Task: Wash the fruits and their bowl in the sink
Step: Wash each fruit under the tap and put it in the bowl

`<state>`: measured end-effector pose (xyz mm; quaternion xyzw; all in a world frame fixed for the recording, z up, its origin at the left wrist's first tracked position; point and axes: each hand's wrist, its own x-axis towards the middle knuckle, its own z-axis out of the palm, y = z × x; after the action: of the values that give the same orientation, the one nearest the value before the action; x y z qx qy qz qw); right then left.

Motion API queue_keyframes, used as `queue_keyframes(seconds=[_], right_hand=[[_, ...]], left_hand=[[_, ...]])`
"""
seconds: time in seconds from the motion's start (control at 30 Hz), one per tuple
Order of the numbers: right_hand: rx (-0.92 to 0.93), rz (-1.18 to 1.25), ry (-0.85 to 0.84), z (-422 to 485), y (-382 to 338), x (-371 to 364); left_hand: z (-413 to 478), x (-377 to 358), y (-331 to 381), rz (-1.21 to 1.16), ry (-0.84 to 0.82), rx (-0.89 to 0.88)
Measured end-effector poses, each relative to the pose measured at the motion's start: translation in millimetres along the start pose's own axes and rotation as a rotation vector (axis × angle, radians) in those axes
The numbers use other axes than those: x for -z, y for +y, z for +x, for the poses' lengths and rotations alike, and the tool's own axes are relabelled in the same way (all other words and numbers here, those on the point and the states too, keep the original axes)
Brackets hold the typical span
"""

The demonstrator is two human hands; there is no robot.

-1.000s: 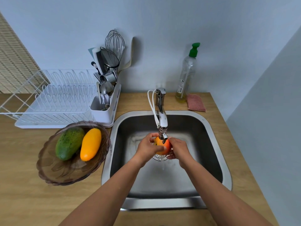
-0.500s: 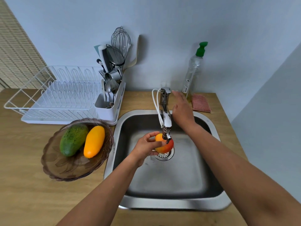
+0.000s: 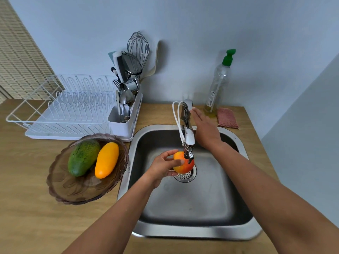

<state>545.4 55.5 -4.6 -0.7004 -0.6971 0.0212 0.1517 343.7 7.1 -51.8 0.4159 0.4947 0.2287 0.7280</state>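
The round red-and-yellow fruit [image 3: 184, 163] sits in the left hand [image 3: 163, 166], at its 3 o'clock, fingers closed around it under the chrome tap spout [image 3: 189, 142], over the steel sink [image 3: 192, 233]. The right hand [image 3: 206, 130] lies open and flat beside the tap lever, gripping nothing. At 9 o'clock on the wooden desk [image 3: 27, 208], the brown glass bowl [image 3: 73, 191] holds a green oblong fruit [image 3: 83, 156] and a yellow oblong fruit [image 3: 106, 159], long axes toward 1 o'clock.
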Motion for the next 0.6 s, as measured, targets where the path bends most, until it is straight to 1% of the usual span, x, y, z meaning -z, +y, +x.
queue_keyframes(seconds=[0.13,0.2,0.3,0.37,0.47,0.53,0.6], right_hand=[[-0.021,0.045,-0.019,1,-3,4],[-0.076,0.19,-0.018,-6,-6,7],[-0.338,0.54,-0.038,-33,-7,2],[-0.449,0.701,-0.136,-62,-6,-9],[-0.491,0.919,-0.274,-107,-14,-28],[-0.486,1.028,-0.281,-129,-25,-37],[-0.482,1.06,-0.236,-140,-34,-41]], left_hand=[[-2,1,0,-0.007,0.001,-0.005],[-3,1,0,-0.018,-0.001,-0.01],[-5,3,-1,-0.027,0.015,-0.002],[-6,4,-4,-0.03,0.051,-0.005],[-9,8,-13,-0.033,0.095,-0.015],[-11,10,-21,-0.031,0.087,-0.014],[-15,10,-25,-0.02,0.082,-0.031]])
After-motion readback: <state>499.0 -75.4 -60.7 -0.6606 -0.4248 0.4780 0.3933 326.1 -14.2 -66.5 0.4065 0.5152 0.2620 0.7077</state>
